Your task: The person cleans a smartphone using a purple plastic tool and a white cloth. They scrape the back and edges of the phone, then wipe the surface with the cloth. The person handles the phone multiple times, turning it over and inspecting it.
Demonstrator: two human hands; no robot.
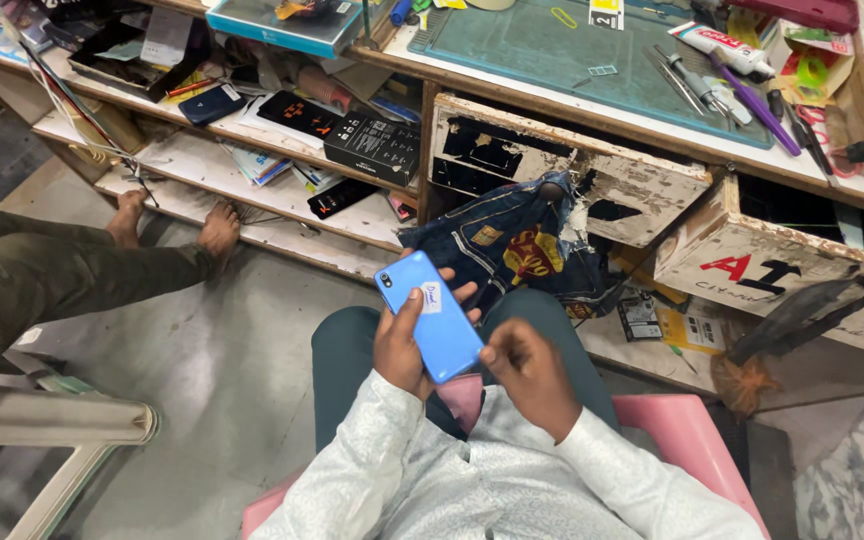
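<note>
Blue smartphone [430, 315], back up at frame centre, lies clasped in the left hand [402, 345] while the right hand's [532, 370] pinched fingertips work its lower edge, needing gentle prying.

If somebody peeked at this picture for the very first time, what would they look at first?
Probably the bright blue flat phone in the middle, back side up with a small white sticker, held in the left hand while the right hand touches its lower edge. Next, the battered white wooden drawers hanging open under the workbench on the right, with a dark printed cloth bag just above the phone. At far left, another person's bare feet rest on the floor by the low shelf.
</note>
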